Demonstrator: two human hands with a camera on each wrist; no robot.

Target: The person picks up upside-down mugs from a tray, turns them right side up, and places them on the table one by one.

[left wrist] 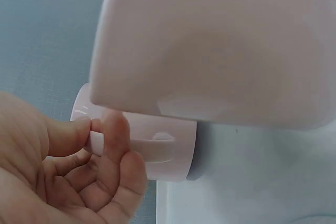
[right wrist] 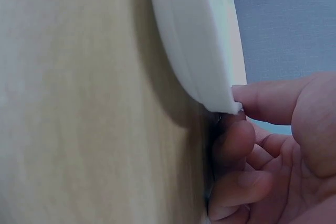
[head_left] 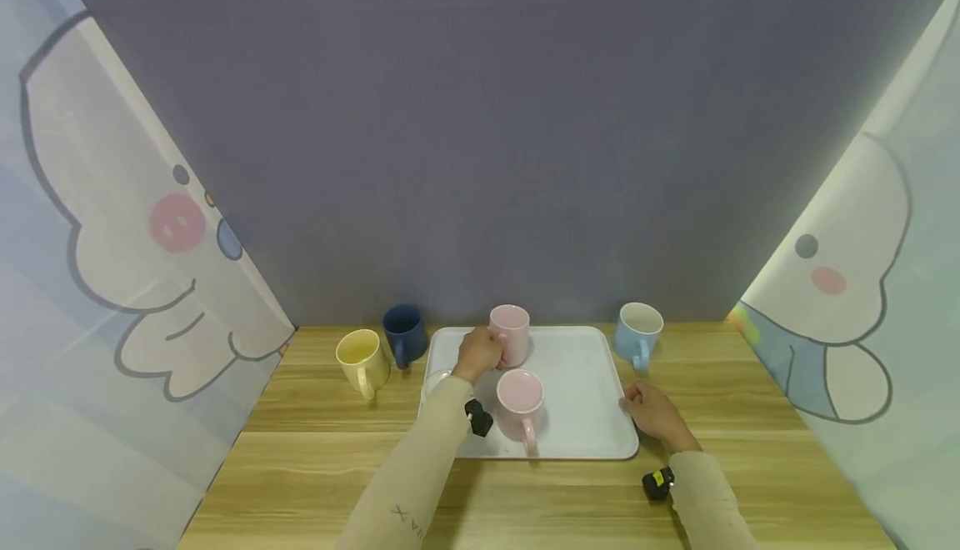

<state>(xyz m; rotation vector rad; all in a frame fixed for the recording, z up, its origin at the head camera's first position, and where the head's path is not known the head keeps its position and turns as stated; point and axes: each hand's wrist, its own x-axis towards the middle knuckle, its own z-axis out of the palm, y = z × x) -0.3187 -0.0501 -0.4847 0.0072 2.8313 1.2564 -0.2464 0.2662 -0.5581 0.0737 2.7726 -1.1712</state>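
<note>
A pink mug (head_left: 513, 333) stands toward the back of the white tray (head_left: 581, 383), upright. My left hand (head_left: 480, 353) pinches this mug's handle (left wrist: 152, 151) between thumb and fingers. A second pink mug (head_left: 519, 404) stands in front of it on the tray, handle toward me; in the left wrist view its wall (left wrist: 220, 40) looms large. My right hand (head_left: 654, 412) is at the tray's right side. In the right wrist view, the thumb lies over the tray rim (right wrist: 197, 51) with curled fingers beneath, pinching it.
Left of the tray are a yellow mug (head_left: 363, 362) and a dark blue mug (head_left: 405, 333). A light blue mug (head_left: 637, 333) stands beyond the tray's right edge. A white rounded thing (head_left: 435, 380) on the tray is partly behind my left forearm. A grey wall (head_left: 517, 158) closes the back.
</note>
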